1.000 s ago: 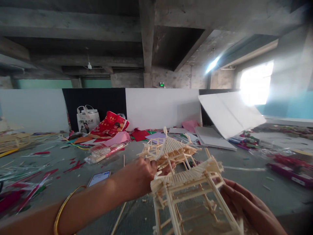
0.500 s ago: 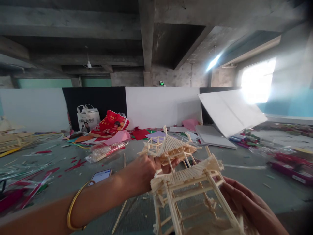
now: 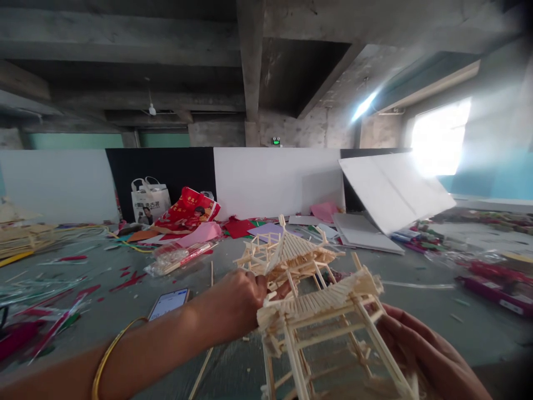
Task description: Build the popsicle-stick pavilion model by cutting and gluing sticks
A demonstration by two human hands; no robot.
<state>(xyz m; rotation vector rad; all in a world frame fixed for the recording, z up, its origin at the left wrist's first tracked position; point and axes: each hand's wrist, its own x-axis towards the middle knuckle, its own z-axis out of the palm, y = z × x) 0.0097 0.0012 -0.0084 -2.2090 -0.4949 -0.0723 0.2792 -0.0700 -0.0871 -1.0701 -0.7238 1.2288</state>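
A model pavilion (image 3: pixel 320 303) built from thin pale wooden sticks stands close in front of me, with a ribbed curved roof edge over an open post frame. My left hand (image 3: pixel 241 294) reaches in from the left with a gold bracelet at the wrist. Its fingers are closed at the upper part of the model, below a pointed stick roof (image 3: pixel 291 250); what the fingertips pinch is hidden. On the right side, my right hand (image 3: pixel 420 344) is curled against the model's corner post and supports it, the fingertips partly behind the sticks.
A phone (image 3: pixel 170 303) with a lit screen lies left of the model. Wrapped sticks (image 3: pixel 183 256), a red bag (image 3: pixel 187 211) and coloured paper (image 3: pixel 270 229) lie farther back. White boards (image 3: pixel 395 189) lean at the right. Plastic scraps and a purple tray (image 3: pixel 495 294) lie at the sides.
My left hand has drawn slightly left, and the bracelet has shifted left and lower in view, uncovering more of the phone. My right hand and the model have barely moved.
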